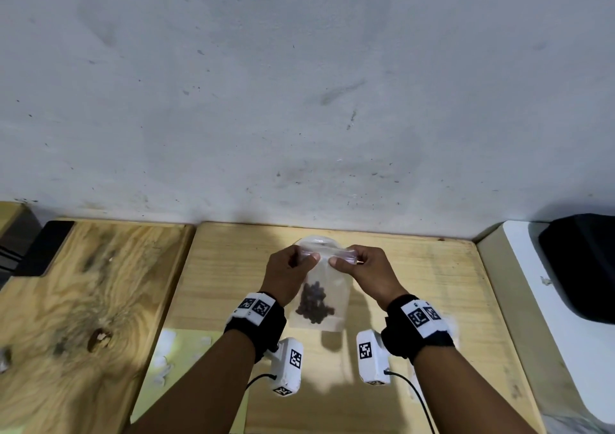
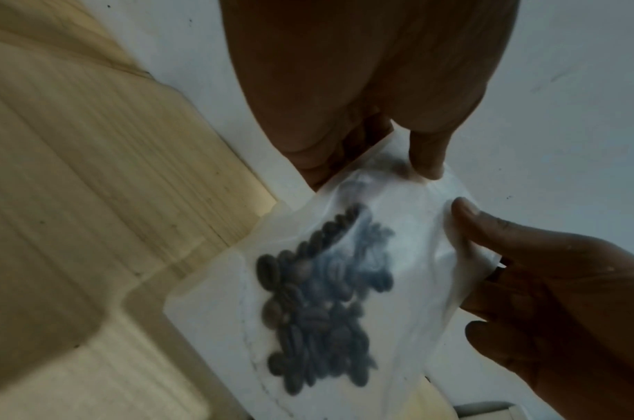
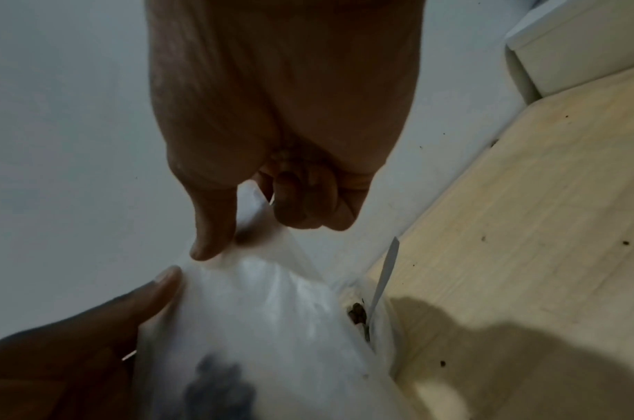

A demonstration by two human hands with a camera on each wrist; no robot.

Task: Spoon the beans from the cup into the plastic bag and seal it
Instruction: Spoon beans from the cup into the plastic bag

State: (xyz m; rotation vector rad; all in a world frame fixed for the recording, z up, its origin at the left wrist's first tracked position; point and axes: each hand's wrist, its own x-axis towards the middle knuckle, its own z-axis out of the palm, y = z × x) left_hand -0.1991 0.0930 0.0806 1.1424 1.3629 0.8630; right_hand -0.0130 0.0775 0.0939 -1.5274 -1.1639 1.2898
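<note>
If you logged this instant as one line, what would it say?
stage: sealing | left hand: pinches top strip of clear plastic bag | right hand: pinches same strip | dark beans: inside bag

Glossy, seemingly plastic bag (image 1: 327, 304); wooden table (image 1: 432, 274)

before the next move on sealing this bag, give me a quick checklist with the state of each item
1. Beans inside the plastic bag, settled low: ok.
2. Left hand pinches the top strip: ok.
3. Right hand pinches the top strip beside it: ok.
4. Bag held up off the wooden table: ok.
5. Strip pressed shut along its whole width: cannot tell.
6. No bean caught in the strip: cannot tell, blurred in the wrist views.
</note>
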